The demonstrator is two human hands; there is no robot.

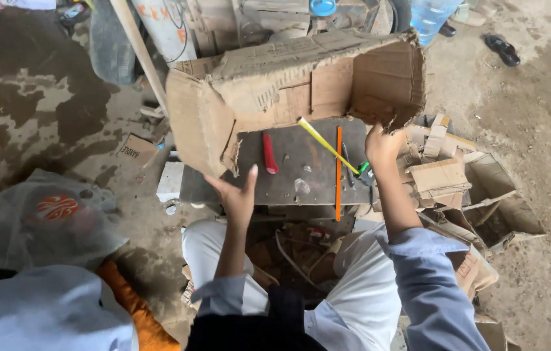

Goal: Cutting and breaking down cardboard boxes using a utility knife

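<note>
Torn brown corrugated cardboard box, held up above a dark flat work board. I see my right hand clamped on the box's ragged lower right edge, fingers closed around the cardboard. My left hand is open, fingers spread and apart, palm up under the box's drooping left flap; I cannot tell whether it touches the flap.

Just left of my right hand, on the board: a yellow tape-measure blade lying slantwise, a long orange stick lying lengthwise, and nearer my left hand a red-handled tool.

To the right of my right hand, a heap of cut brown cardboard pieces covers the dirt floor. Beyond my left hand lies a grey plastic bag.

Progress, as I judge it: the box is already ripped open and partly flattened, one flap hanging loose; its walls are still joined, so most of the breaking-down remains.
</note>
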